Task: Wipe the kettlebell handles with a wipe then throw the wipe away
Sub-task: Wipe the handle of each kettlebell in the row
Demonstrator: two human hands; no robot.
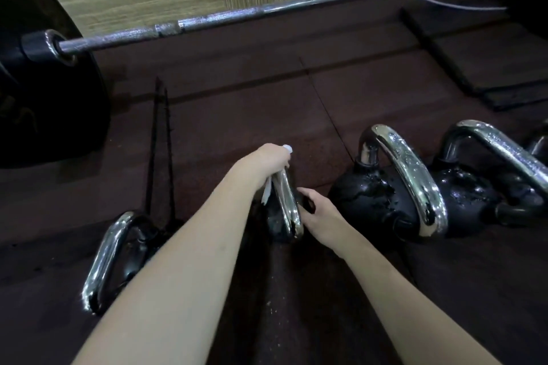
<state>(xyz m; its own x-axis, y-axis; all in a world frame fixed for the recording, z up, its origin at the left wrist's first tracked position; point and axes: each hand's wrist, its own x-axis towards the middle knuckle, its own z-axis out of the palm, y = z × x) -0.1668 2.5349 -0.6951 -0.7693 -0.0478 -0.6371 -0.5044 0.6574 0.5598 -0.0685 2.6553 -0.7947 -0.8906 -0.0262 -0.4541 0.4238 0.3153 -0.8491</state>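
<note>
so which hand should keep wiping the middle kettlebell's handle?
Left. The left hand already grips the wipe around the top of the middle kettlebell's handle. The right hand holds no wipe and steadies the bell's side.

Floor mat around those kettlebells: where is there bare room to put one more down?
The widest bare mat lies between the barbell and the left hand. It is crowded lower down: the kettlebell being wiped, a left one and two right ones stand close together.
</note>
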